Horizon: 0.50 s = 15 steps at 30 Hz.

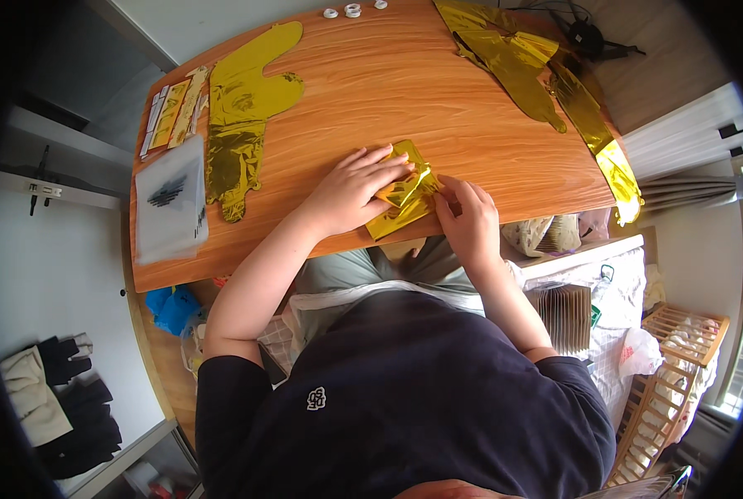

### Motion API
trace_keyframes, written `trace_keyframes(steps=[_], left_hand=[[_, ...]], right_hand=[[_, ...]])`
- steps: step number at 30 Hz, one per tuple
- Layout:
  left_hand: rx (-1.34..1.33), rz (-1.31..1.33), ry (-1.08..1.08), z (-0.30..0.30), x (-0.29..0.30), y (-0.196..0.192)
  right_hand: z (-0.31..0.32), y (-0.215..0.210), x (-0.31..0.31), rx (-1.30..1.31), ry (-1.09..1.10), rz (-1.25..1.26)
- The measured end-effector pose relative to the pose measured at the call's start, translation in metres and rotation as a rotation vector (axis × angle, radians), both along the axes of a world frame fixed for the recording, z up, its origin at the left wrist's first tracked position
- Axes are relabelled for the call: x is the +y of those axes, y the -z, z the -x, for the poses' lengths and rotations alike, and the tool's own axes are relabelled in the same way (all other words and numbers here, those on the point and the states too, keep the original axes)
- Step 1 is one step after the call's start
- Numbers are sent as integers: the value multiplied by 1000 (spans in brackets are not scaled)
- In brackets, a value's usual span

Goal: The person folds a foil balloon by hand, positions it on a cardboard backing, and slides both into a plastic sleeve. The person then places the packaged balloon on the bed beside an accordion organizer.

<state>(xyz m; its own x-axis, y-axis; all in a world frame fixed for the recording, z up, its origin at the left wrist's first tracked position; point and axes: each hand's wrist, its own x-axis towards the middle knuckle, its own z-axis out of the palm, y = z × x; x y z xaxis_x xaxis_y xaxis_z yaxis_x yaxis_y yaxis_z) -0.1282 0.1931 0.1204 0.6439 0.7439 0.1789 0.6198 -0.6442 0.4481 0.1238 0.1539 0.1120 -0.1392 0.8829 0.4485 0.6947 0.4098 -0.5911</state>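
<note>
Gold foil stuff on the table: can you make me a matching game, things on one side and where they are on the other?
Things:
1. folded gold foil
2. flat gold foil balloon
3. small white rings
4. clear plastic bag

Places:
A. far edge of the table
B. under the left hand and right hand
C. near left corner of the table
D. lying flat on the table's left side, beside the packets

Pairs: 1-B, 2-D, 3-A, 4-C
</note>
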Motion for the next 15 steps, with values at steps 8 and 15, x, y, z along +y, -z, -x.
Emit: trace_keyframes(steps=[8, 15], left_hand=[[82, -62, 24, -4, -5, -8], [106, 13, 39, -8, -4, -6]], right_hand=[[-14, -2, -3, -116, -112, -198], [-27, -18, -6, -153, -262, -167]])
